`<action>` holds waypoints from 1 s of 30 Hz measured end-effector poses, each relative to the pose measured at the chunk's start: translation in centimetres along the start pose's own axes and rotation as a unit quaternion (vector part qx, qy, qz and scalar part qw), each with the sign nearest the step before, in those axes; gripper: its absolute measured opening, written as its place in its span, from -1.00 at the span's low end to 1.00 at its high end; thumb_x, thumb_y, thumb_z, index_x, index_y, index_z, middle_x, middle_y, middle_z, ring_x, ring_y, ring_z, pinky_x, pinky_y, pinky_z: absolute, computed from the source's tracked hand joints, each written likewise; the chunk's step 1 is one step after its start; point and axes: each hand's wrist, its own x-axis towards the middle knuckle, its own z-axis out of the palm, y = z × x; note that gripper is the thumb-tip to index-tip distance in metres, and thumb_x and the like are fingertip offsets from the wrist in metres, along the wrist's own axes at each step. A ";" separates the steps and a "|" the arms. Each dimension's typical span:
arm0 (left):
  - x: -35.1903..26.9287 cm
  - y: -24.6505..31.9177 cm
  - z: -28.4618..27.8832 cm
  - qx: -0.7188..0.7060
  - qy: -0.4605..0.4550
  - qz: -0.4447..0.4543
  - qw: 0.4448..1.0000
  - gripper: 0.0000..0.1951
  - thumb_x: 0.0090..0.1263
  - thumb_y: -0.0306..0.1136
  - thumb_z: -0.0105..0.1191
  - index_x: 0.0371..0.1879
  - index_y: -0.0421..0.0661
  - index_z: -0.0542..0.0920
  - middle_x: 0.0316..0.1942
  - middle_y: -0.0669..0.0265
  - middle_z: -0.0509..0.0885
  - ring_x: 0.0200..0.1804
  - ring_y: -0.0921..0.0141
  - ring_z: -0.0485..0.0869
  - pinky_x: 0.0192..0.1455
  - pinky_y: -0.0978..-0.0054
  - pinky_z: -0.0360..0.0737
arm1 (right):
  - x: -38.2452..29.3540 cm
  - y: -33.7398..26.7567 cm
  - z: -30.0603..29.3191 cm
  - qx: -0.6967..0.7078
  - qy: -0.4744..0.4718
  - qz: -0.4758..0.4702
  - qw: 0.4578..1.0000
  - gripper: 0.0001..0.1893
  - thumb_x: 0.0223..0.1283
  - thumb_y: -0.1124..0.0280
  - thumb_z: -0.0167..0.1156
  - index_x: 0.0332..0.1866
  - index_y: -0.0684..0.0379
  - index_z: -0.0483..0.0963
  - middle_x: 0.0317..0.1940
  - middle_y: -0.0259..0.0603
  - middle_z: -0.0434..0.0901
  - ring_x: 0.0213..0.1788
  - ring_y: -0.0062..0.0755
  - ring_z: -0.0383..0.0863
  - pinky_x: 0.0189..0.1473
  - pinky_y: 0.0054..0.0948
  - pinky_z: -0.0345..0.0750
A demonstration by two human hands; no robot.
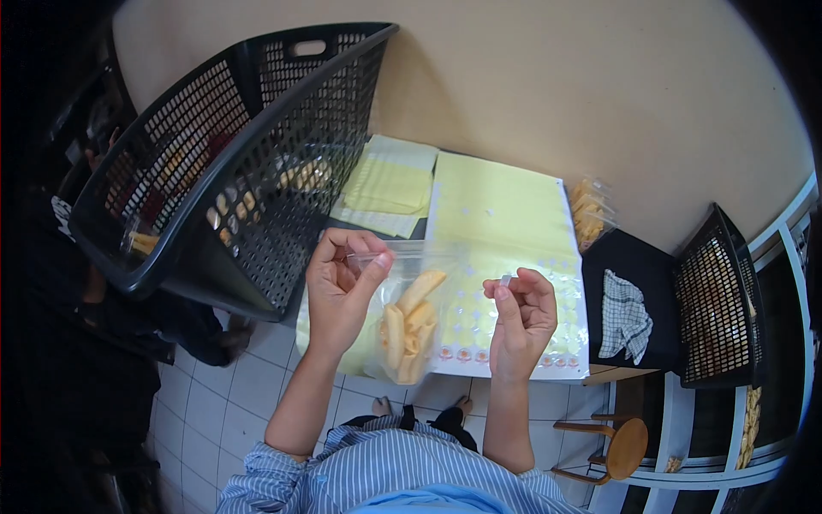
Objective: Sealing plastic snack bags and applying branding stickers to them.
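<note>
My left hand (343, 283) pinches the top edge of a clear zip plastic bag (411, 263) that hangs upright over the table. Inside the bag lie several pale yellow tube-shaped snack pieces (409, 331). To the right of the bag, my right hand (523, 315) holds a small translucent piece (505, 281), perhaps a clear sticker, between thumb and fingertips. Below both hands spreads a yellow sticker sheet (501, 218) with white edges. Rows of round clear stickers cover its near part, and a few printed round labels (463, 354) sit along its near edge.
A large dark plastic basket (257, 148) with bagged snacks stands at left, beside yellow sheets (388, 183). Filled bags (589, 212), a checked cloth (624, 315) and another basket (719, 308) are at right. A wooden stool (626, 448) stands lower right; a person in dark clothes (122, 283) is far left.
</note>
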 end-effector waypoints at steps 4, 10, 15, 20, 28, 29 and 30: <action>0.5 -1.5 3.7 -0.025 -0.023 0.016 0.999 -0.84 0.15 -0.63 0.00 -0.42 -0.13 0.32 -0.40 0.33 0.46 -0.28 0.56 0.48 -0.19 0.63 0.45 | 1.6 -1.2 -2.3 -0.030 -0.006 -0.010 0.999 -0.79 0.06 0.63 0.02 -0.15 0.31 0.39 -0.39 -0.30 0.44 -0.32 -0.52 0.52 -0.21 -0.60 0.46; 0.0 -4.7 9.3 -0.060 -0.010 0.004 0.998 -0.88 0.22 -0.55 -0.03 -0.41 -0.12 0.30 -0.42 0.37 0.43 -0.27 0.54 0.48 -0.15 0.55 0.50 | 3.3 -3.4 -6.1 -0.003 0.004 -0.046 0.999 -0.92 0.09 0.60 -0.02 -0.30 0.27 0.37 -0.43 -0.26 0.45 -0.33 -0.49 0.53 -0.21 -0.56 0.43; -0.4 -5.8 13.3 -0.058 0.015 -0.025 0.998 -0.89 0.25 -0.51 -0.05 -0.37 -0.16 0.30 -0.39 0.29 0.48 -0.24 0.39 0.57 -0.20 0.49 0.54 | 4.7 -4.1 -9.1 0.035 -0.008 -0.006 0.999 -0.95 0.08 0.58 0.00 -0.33 0.26 0.38 -0.35 -0.16 0.51 -0.24 -0.41 0.53 -0.11 -0.51 0.39; -1.1 -7.1 16.9 -0.040 0.009 0.006 0.999 -0.91 0.26 -0.51 -0.07 -0.37 -0.14 0.31 -0.40 0.28 0.50 -0.30 0.45 0.56 -0.22 0.54 0.51 | 5.8 -4.3 -11.3 -0.097 -0.046 -0.094 0.990 -0.94 0.03 0.56 0.07 -0.36 0.26 0.44 -0.15 -0.06 0.46 -0.05 -0.29 0.44 0.05 -0.44 0.28; -1.9 -8.6 22.0 -0.101 -0.026 -0.030 0.994 -0.94 0.31 -0.45 -0.14 -0.36 -0.16 0.36 -0.39 0.29 0.50 -0.29 0.46 0.56 -0.22 0.54 0.51 | 8.5 -5.0 -15.7 0.064 -0.139 0.094 0.984 -0.92 0.02 0.57 0.11 -0.35 0.31 0.45 -0.04 -0.05 0.38 -0.02 -0.44 0.39 -0.04 -0.55 0.36; -2.0 -8.9 22.2 -0.093 -0.023 -0.043 0.994 -0.94 0.31 -0.45 -0.14 -0.36 -0.17 0.37 -0.39 0.27 0.52 -0.29 0.47 0.56 -0.21 0.55 0.50 | 8.8 -5.1 -16.1 0.057 -0.131 0.117 0.983 -0.92 0.01 0.58 0.12 -0.36 0.31 0.46 -0.04 -0.06 0.38 -0.01 -0.43 0.38 -0.02 -0.52 0.34; -2.0 -9.1 22.6 -0.086 -0.020 -0.055 0.995 -0.93 0.31 -0.46 -0.14 -0.36 -0.18 0.38 -0.39 0.26 0.54 -0.29 0.47 0.56 -0.20 0.56 0.49 | 9.0 -4.9 -16.4 0.057 -0.133 0.118 0.982 -0.92 0.01 0.58 0.12 -0.36 0.31 0.46 -0.04 -0.06 0.38 -0.01 -0.43 0.38 -0.02 -0.52 0.34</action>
